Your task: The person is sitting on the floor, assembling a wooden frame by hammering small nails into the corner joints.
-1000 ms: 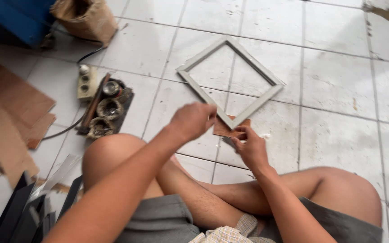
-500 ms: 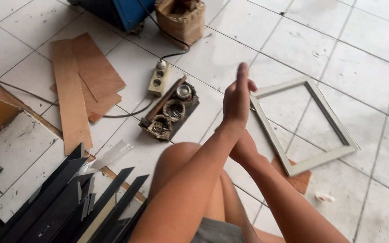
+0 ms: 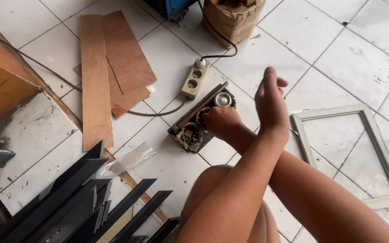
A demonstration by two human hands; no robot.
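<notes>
A reach into the small dark tray [image 3: 202,118] of round tins is in hand: the right hand [image 3: 221,122], crossed beneath, rests curled on its contents, grip unclear; the left hand [image 3: 270,101] is raised open above, holding nothing. A firm pinch would be needed next
</notes>
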